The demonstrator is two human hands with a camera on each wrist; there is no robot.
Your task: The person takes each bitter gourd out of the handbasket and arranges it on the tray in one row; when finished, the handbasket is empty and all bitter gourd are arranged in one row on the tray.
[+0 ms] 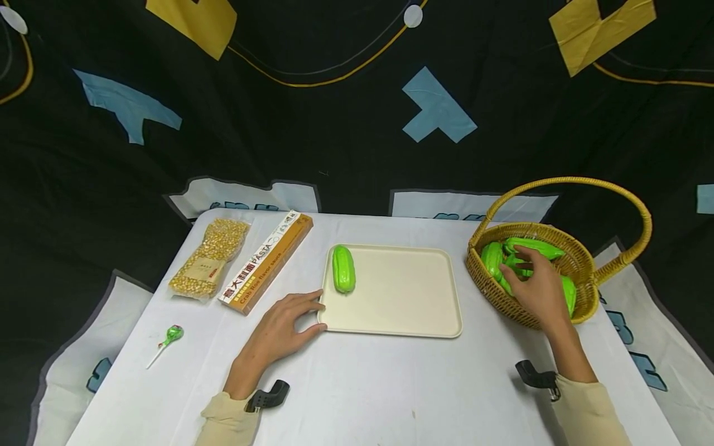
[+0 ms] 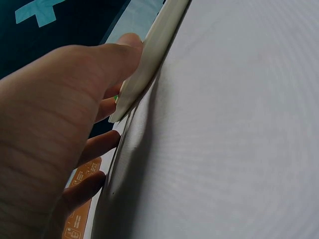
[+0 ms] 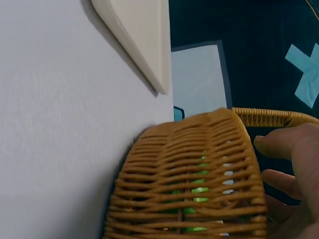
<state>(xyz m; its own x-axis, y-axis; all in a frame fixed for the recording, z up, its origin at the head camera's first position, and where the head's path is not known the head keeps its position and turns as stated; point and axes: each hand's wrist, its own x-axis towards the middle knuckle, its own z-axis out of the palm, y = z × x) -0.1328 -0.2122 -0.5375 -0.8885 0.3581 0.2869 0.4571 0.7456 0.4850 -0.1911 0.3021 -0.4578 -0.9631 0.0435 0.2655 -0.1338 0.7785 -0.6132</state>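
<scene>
A cream rectangular tray lies on the table, with one green cucumber-shaped vegetable near its left end. My left hand touches the tray's left edge; its thumb rests on the rim in the left wrist view, fingers spread and gently bent. At the right, my right hand reaches into a wicker basket holding several similar green vegetables. Its thumb and fingers are apart and loosely bent, with nothing visibly between them. In the right wrist view, the basket's woven side hides some fingertips.
Left of the tray lie a bag of corn kernels, a pasta box and a green-wrapped lollipop. The basket's tall handle arches above its rim. A dark patterned cloth hangs behind the white table.
</scene>
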